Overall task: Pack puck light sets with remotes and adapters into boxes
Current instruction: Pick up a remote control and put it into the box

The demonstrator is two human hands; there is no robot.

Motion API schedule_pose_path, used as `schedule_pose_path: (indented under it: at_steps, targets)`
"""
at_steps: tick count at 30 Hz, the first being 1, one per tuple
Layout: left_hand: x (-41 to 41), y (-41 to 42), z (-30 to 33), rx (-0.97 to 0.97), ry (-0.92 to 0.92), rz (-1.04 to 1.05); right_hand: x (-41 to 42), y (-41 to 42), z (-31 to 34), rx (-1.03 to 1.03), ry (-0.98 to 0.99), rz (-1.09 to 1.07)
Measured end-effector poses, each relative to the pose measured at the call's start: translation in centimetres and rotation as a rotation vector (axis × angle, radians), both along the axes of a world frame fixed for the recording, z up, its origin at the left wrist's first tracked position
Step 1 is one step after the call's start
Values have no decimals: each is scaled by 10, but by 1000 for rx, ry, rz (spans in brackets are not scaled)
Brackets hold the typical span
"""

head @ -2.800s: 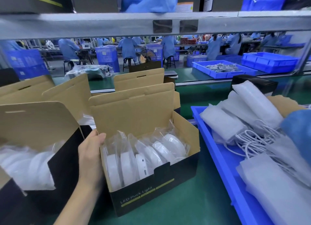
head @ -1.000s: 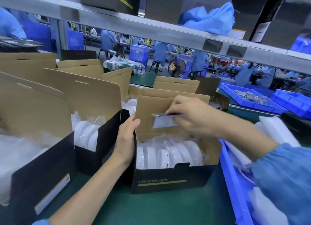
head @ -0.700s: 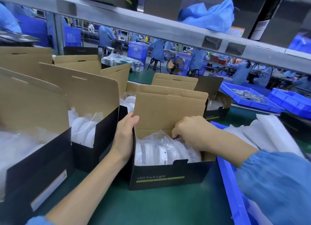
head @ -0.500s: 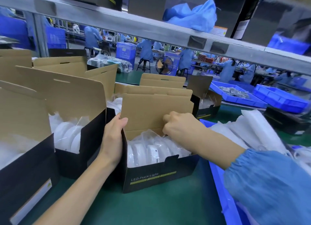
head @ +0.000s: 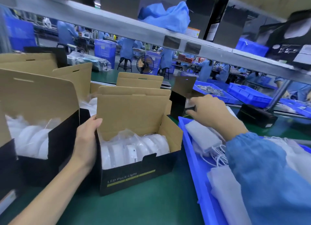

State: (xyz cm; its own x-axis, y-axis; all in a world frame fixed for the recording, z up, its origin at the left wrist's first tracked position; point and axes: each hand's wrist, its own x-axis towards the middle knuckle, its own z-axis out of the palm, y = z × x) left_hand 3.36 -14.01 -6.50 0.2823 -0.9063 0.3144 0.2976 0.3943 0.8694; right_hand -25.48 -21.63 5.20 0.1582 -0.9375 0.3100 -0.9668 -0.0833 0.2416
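Observation:
An open black box (head: 134,179) marked LED Puck Light stands on the green bench, its brown lid flap upright. Several white puck lights (head: 134,149) in clear bags fill it. My left hand (head: 87,140) grips the box's left wall, thumb over the rim. My right hand (head: 210,110) reaches past the box to a small black carton (head: 176,105) behind it. There my thumb and forefinger pinch a small pale packet (head: 188,104), blurred. White foam pouches with corded adapters (head: 203,137) lie in a blue tray (head: 190,149) under my right forearm.
More open boxes of bagged lights (head: 58,140) stand close on the left. Brown flaps of further boxes (head: 139,80) rise behind. A metal shelf rail (head: 117,28) hangs low overhead. Blue bins (head: 249,95) sit at the back right.
My right hand put a small bagged item down into the open box, then left it and moved right and back to the small black carton. My left hand kept its grip on the box.

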Motion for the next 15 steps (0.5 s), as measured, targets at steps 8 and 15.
schedule_pose_path:
  at_steps: [8,15]
  targets:
    - [0,1,1,47,9,-26,-45,-5,-66,169,2,-45]
    - [-1,4,4,83,-13,-6,-103,27,27,-553,-1301,94]
